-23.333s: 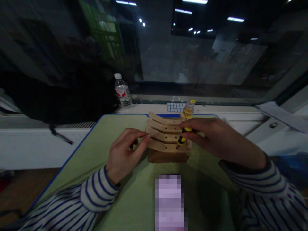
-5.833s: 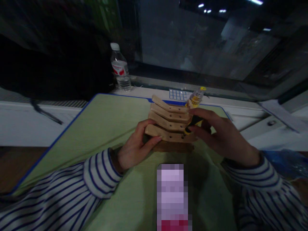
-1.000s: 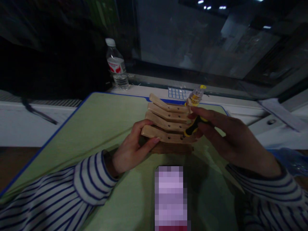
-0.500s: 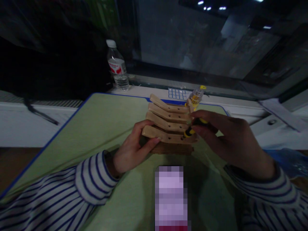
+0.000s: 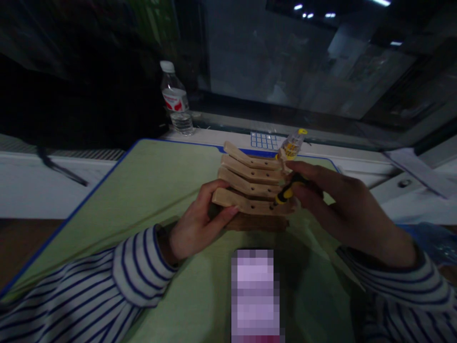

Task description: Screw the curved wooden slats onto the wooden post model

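Observation:
A wooden piece made of several stepped curved slats (image 5: pixel 250 183) on a dark base stands on the green mat (image 5: pixel 150 190). My left hand (image 5: pixel 200 219) grips the left end of the lowest slat, thumb on top. My right hand (image 5: pixel 335 205) is closed around a screwdriver (image 5: pixel 291 178) with a yellow and black grip and a clear yellow-capped handle. Its tip rests at a hole near the right end of the lowest slat.
A clear water bottle (image 5: pixel 174 100) stands on the white sill behind the mat's far left corner. A small blue grid sheet (image 5: pixel 263 139) lies behind the slats. A blurred pink patch sits at the near middle. White ledges and papers lie at right.
My right hand has shifted its fingers on the screwdriver handle, turning it in place. My left hand has stayed on the lowest slat.

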`<state>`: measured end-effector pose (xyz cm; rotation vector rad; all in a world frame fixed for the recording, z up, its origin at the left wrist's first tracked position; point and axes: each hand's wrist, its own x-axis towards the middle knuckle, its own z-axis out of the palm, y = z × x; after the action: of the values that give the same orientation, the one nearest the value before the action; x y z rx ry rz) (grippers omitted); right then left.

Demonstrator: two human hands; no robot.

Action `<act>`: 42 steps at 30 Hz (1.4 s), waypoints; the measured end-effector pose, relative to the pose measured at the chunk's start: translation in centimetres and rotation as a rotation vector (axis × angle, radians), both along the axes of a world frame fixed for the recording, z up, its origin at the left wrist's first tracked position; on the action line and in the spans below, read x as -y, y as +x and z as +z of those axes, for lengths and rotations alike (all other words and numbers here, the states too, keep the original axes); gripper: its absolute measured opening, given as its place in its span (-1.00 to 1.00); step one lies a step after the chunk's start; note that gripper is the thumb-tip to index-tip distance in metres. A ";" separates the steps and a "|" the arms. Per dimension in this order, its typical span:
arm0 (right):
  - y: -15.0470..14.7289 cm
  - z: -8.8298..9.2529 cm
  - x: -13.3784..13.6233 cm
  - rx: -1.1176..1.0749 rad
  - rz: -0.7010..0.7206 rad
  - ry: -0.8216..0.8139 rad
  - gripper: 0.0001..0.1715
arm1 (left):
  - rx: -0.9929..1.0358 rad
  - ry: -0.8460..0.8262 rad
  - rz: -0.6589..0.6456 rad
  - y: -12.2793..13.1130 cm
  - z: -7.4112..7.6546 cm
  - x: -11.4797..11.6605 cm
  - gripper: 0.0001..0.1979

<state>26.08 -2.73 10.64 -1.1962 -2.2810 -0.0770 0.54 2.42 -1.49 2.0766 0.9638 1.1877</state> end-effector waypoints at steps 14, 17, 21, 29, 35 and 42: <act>-0.5 -0.3 -0.3 0.027 0.026 0.027 -0.60 | 0.002 -0.014 0.008 0.0 0.1 -0.1 -0.54; -0.7 -0.5 -0.4 -0.009 0.041 0.017 -0.60 | 0.005 -0.040 0.008 0.0 0.2 -0.1 -0.55; -0.8 -0.6 -0.6 -0.043 0.063 -0.032 -0.57 | 0.003 -0.077 0.015 0.0 0.4 0.0 -0.55; -0.6 -0.6 -0.6 -0.033 0.037 -0.051 -0.54 | -0.062 -0.029 0.054 -0.2 0.7 0.9 -0.61; -0.5 -0.8 -0.7 -0.035 -0.007 -0.054 -0.53 | -0.103 -0.015 0.019 -0.2 1.3 2.2 -0.63; -0.3 -1.2 -1.2 -0.003 -0.010 -0.009 -0.50 | -0.144 -0.035 -0.078 0.4 1.2 4.2 -0.61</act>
<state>25.82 -1.48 9.41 -1.2117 -2.2746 -0.0686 0.94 -1.83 -0.31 2.1749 0.9517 0.9856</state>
